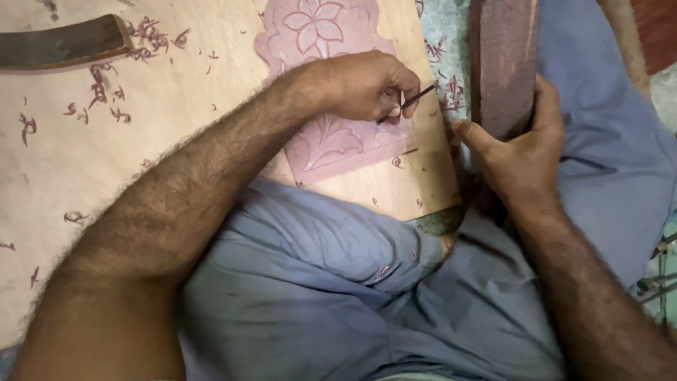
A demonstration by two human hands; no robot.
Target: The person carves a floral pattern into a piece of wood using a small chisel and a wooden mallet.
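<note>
A large pale wooden board (pixel 141 141) fills the upper left of the view and serves as the landmark; its near edge is propped against the lap of a person in blue-grey clothing (pixel 317 296), whose legs are seen below and to the right of the board. On the board's upper right part a pink carved panel (pixel 331 144) is laid flat, cut with a flower and leaf pattern, its lower corner close to the board's near edge. Just off the board's right edge a long dark wooden block (pixel 502 60) is held upright-looking in the view, and it is gripped near its lower end by the right hand (pixel 525 152), the thumb pressed on the left face and the fingers wrapped behind; the hand is closed around it. At the board's top left corner a dark curved wooden piece (pixel 63 44) is laid, well apart from the panel. The left hand (pixel 367 85) is rested on the pink panel near the board's right edge, its fingers pinched shut on a thin dark carving tool (pixel 407 102), whose tip is set against the panel's surface. Small curled reddish shavings (pixel 106 88) are scattered over the board, thickest beside the curved piece, with a few more near the board's near edge.
</note>
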